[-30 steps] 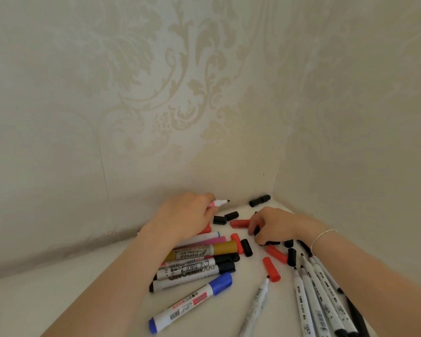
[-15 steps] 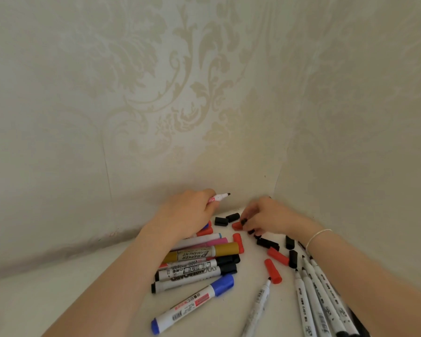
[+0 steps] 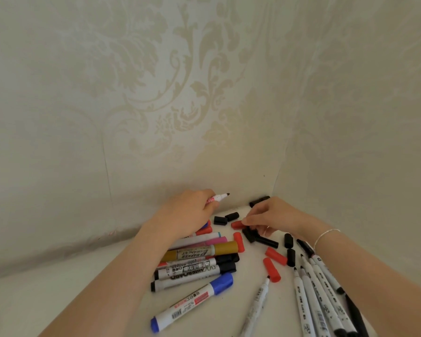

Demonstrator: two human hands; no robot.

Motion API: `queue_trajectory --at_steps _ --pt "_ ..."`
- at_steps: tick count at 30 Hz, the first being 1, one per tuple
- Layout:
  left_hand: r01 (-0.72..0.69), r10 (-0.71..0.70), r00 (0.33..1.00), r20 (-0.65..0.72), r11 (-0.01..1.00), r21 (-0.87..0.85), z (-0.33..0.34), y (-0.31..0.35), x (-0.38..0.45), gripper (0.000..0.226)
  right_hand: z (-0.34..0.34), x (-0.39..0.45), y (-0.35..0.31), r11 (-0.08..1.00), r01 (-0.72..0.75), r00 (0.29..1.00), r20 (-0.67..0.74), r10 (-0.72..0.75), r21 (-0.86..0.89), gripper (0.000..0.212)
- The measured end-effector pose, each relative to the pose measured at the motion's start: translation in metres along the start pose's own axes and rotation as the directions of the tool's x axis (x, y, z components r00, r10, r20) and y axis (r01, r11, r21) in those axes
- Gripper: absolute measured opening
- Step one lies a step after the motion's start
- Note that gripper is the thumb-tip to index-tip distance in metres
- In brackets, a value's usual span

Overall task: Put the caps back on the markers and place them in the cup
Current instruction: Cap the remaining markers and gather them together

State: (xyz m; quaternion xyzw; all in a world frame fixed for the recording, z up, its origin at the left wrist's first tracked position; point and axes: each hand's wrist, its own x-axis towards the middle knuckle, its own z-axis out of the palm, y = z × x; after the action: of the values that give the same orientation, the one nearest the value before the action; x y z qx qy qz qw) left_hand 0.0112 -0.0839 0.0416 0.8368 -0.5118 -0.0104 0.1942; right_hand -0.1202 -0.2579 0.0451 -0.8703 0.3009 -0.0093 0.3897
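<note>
Head view: uncapped marker (image 3: 49, 198) in left hand (image 3: 190, 215).

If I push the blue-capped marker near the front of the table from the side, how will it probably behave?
The blue-capped marker looks like a round, rigid plastic barrel lying flat on the smooth white table, so it would probably roll rather than slide. It should stay stiff, not bend. It appears small and light, so a gentle push might send it toward the black-capped whiteboard markers beside it.
</note>
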Motion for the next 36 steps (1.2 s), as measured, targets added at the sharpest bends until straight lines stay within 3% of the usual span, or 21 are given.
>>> queue_trajectory --at_steps 4,9,11,13,15,17,23,32,36 --pt "0.0 0.0 1.0 0.004 1.0 0.005 -0.001 0.001 0.0 0.033 0.004 0.009 0.004 0.973 -0.019 0.993 -0.118 -0.008 -0.231 0.013" --pt "-0.003 0.003 1.0 0.005 1.0 0.008 -0.001 0.0 0.0 0.033 0.017 0.013 0.007 0.924 -0.016 0.994 -0.102 -0.025 -0.383 0.015" --pt "-0.006 0.006 1.0 0.0 1.0 0.005 -0.001 0.0 0.0 0.032 0.015 0.016 0.006 0.958 -0.025 0.996 -0.09 -0.001 -0.284 0.015" --pt "-0.002 0.002 1.0 -0.003 1.0 0.008 -0.001 0.0 0.0 0.031 0.01 0.016 0.003 0.997 -0.047 0.998 -0.051 0.044 -0.066 0.016" --pt "0.002 -0.002 1.0 -0.008 1.0 0.009 -0.001 0.0 0.0 0.032 0.003 0.013 0.001 0.988 -0.068 0.998 0.002 0.068 0.141 0.019" --pt "0.003 -0.003 1.0 -0.009 1.0 0.003 -0.002 -0.001 0.001 0.032 -0.002 0.01 0.0 0.969 -0.067 0.998 0.035 0.06 0.239 0.02" --pt "-0.002 0.002 1.0 -0.016 1.0 -0.014 -0.004 -0.001 0.0 0.032 -0.004 0.013 0.001 0.986 -0.082 0.996 -0.02 0.086 0.148 0.019" --pt "-0.005 0.005 1.0 0.009 1.0 -0.008 -0.004 0.003 -0.001 0.033 -0.003 0.012 0.004 0.986 -0.064 0.997 -0.061 0.055 -0.155 0.02" --pt "-0.022 0.022 0.999 0.037 1.0 -0.007 -0.002 0.006 -0.001 0.034 -0.017 0.011 0.004 0.929 -0.169 0.985 -0.085 0.149 -0.329 0.019"
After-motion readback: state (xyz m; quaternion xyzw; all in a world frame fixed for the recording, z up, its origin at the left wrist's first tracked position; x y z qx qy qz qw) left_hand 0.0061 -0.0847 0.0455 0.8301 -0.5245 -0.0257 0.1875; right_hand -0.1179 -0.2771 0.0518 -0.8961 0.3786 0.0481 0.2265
